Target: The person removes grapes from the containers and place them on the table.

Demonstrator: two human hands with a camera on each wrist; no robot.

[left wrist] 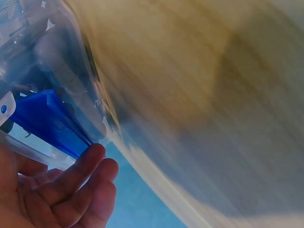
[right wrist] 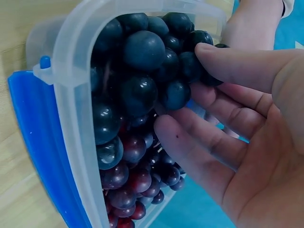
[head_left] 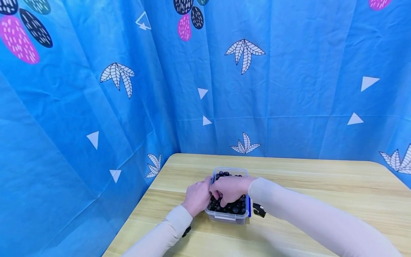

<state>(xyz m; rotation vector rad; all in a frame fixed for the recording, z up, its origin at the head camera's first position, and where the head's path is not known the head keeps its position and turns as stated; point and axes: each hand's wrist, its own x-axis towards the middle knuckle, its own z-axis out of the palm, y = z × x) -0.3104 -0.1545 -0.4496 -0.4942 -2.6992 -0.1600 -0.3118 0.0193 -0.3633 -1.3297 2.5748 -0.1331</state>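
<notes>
A clear plastic container [head_left: 224, 216] full of dark grapes [right wrist: 137, 92] stands on the table. My left hand [head_left: 197, 198] holds its left side at the rim. In the left wrist view, bent fingers [left wrist: 78, 178] touch a blue latch flap [left wrist: 50, 121] that sticks out from the wall. My right hand [head_left: 232, 189] reaches over the right side into the container. Close up in the right wrist view, the thumb [right wrist: 237, 64] and index finger pinch dark grapes on top of the heap, while the other fingers lie against the bunch. Reddish grapes show lower down.
Another blue latch flap [right wrist: 38, 142] hangs outward on the container's right side. The wooden table [head_left: 308, 185] spreads around it, widest to the right. Blue patterned curtains [head_left: 289, 89] close off the back and left. A black strap end [head_left: 258, 210] hangs beneath the right wrist.
</notes>
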